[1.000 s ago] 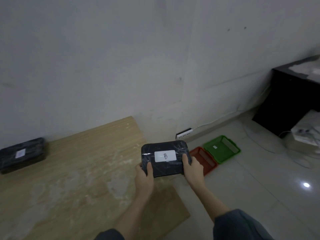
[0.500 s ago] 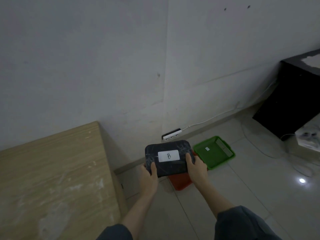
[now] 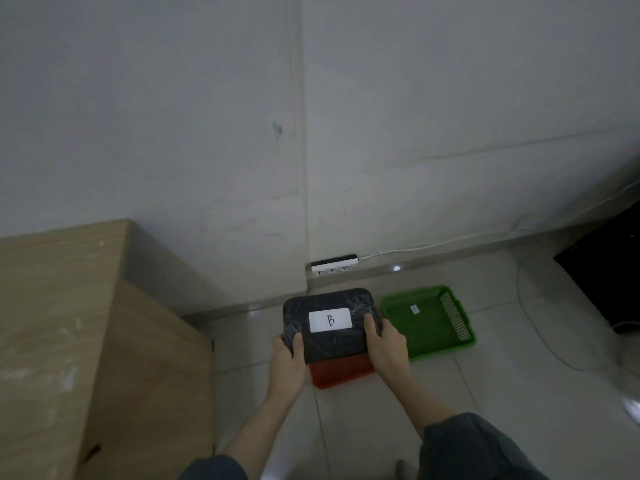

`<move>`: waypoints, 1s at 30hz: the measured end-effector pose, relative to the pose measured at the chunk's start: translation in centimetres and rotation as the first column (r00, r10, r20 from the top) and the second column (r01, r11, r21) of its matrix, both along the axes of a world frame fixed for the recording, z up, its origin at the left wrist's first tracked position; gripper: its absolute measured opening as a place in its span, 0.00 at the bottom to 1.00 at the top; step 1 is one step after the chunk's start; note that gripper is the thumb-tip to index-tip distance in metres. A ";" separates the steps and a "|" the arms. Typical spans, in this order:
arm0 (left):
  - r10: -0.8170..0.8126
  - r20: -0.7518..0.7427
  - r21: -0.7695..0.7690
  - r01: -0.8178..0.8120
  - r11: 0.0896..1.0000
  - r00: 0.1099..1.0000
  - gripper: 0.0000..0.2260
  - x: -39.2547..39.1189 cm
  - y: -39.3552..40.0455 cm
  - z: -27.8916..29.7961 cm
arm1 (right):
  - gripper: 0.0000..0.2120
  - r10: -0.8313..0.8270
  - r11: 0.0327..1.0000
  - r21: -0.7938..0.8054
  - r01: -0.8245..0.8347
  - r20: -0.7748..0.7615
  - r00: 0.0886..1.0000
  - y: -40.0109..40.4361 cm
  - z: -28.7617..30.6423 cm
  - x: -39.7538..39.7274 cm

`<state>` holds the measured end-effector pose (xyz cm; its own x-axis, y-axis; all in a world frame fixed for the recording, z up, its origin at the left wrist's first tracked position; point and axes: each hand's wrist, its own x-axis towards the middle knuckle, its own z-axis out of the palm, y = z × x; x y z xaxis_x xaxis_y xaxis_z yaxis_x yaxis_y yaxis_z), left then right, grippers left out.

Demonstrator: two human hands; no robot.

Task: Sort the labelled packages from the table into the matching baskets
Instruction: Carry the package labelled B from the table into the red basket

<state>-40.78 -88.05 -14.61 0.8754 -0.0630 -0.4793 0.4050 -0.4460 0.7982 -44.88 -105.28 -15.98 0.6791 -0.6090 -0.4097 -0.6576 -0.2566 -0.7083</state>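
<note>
A black wrapped package (image 3: 329,344) with a white label reading "B" is held flat between both hands. My left hand (image 3: 289,365) grips its left edge and my right hand (image 3: 386,344) grips its right edge, thumbs on top. The package hangs over a red basket (image 3: 341,374) on the floor and hides most of it. A green basket (image 3: 429,323) with a small white label inside sits on the floor just to the right, touching the red one.
The wooden table (image 3: 62,306) stands at the left, its side panel facing the baskets. A white power strip (image 3: 334,265) with a cable lies along the wall base behind the baskets. A black cabinet (image 3: 606,271) stands at the right.
The view has swung right and down, away from the table top. Both hands have carried the package from above the table edge to above the red basket on the floor.
</note>
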 end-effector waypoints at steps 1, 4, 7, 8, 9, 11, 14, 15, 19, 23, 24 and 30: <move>0.015 -0.020 0.015 -0.014 1.000 1.000 0.17 -0.5 -1.3 -0.9 | 0.19 0.039 0.999 -0.010 -0.039 -0.025 0.999 -1.4 -1.0 0.0; 0.059 -0.048 0.064 -0.056 0.996 0.997 0.18 -2.3 -4.5 -4.1 | 0.19 0.141 0.989 -0.021 -0.143 -0.086 0.986 -5.0 -4.0 -0.3; 0.046 -0.080 0.108 -0.037 0.993 0.996 0.20 -3.6 -6.8 -7.6 | 0.21 0.166 0.985 -0.024 -0.169 -0.107 0.980 -7.6 -7.5 -0.9; 0.043 -0.087 0.119 -0.032 0.992 0.995 0.20 -3.7 -7.5 -8.9 | 0.21 0.172 0.984 -0.016 -0.175 -0.115 0.978 -8.4 -9.0 -1.1; 0.041 -0.091 0.128 -0.029 0.991 0.995 0.21 -3.8 -8.2 -10.4 | 0.21 0.182 0.983 -0.005 -0.184 -0.124 0.975 -9.1 -10.6 -1.2; 0.038 -0.100 0.138 -0.024 0.990 0.994 0.21 -3.8 -9.3 -13.4 | 0.19 0.189 0.982 0.020 -0.188 -0.135 0.973 -10.2 -14.2 -1.2; 0.040 -0.107 0.149 -0.024 0.988 0.993 0.21 -3.3 -10.6 -18.7 | 0.21 0.199 0.980 0.028 -0.197 -0.144 0.969 -11.6 -20.1 -0.9; 0.037 -0.101 0.149 -0.022 0.989 0.994 0.21 -3.0 -10.9 -20.9 | 0.21 0.203 0.979 0.020 -0.202 -0.146 0.968 -11.9 -22.3 -0.7; 0.035 -0.068 0.153 -0.024 0.988 0.997 0.19 -1.3 -12.0 -30.6 | 0.21 0.223 0.973 -0.022 -0.228 -0.150 0.963 -13.1 -32.1 0.6; -0.016 0.003 0.166 0.016 0.986 1.000 0.14 0.8 -12.7 -41.3 | 0.23 0.273 0.961 0.013 -0.275 -0.169 0.947 -14.6 -42.2 2.8; -0.034 0.028 0.168 0.029 0.985 0.999 0.12 1.0 -12.7 -43.8 | 0.23 0.295 0.955 0.026 -0.295 -0.176 0.939 -14.9 -44.5 3.2; -0.095 -0.006 0.217 0.094 0.972 0.995 0.13 2.2 -12.1 -56.5 | 0.22 0.442 0.889 -0.003 -0.458 -0.260 0.858 -15.7 -56.0 3.7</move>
